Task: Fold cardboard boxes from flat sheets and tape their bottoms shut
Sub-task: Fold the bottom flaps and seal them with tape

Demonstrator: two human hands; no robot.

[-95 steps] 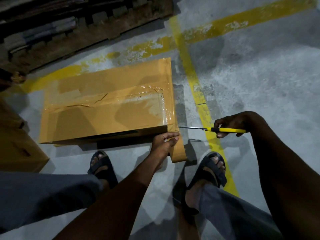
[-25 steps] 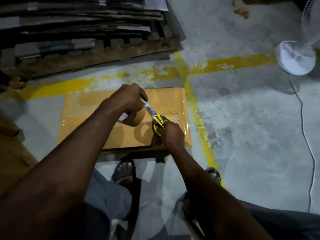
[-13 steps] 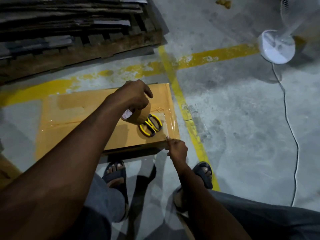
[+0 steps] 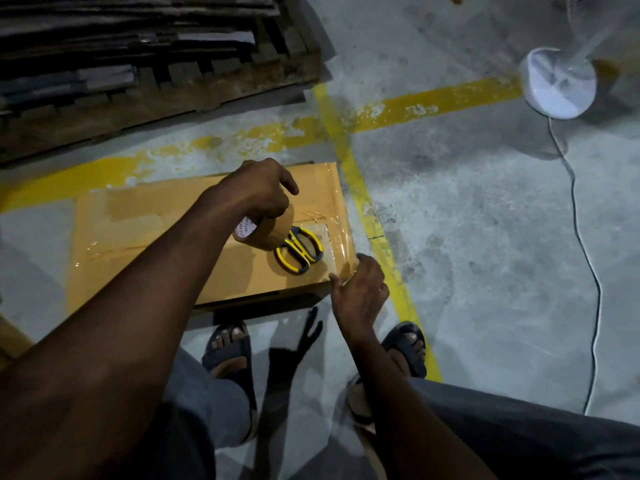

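Note:
A brown cardboard box (image 4: 145, 244) stands on the concrete floor in front of my feet, its upper face sealed with shiny clear tape. My left hand (image 4: 258, 190) grips a brown tape roll (image 4: 268, 232) just above the box's right part. Yellow-handled scissors (image 4: 299, 251) lie on the box beside the roll. My right hand (image 4: 358, 291) rests at the box's near right corner, fingers spread and pressing the tape end over the edge; it holds nothing.
A wooden pallet (image 4: 156, 98) stacked with flat cardboard sheets (image 4: 121, 26) lies beyond the box. Yellow floor lines (image 4: 363, 209) cross to the right. A white fan base (image 4: 557, 84) with its cord (image 4: 588, 265) stands at far right. More cardboard (image 4: 10, 337) shows at left edge.
My right hand cut the tape with the scissors, laid them on the box, then moved to the box's near right corner. My left hand keeps the tape roll over the box.

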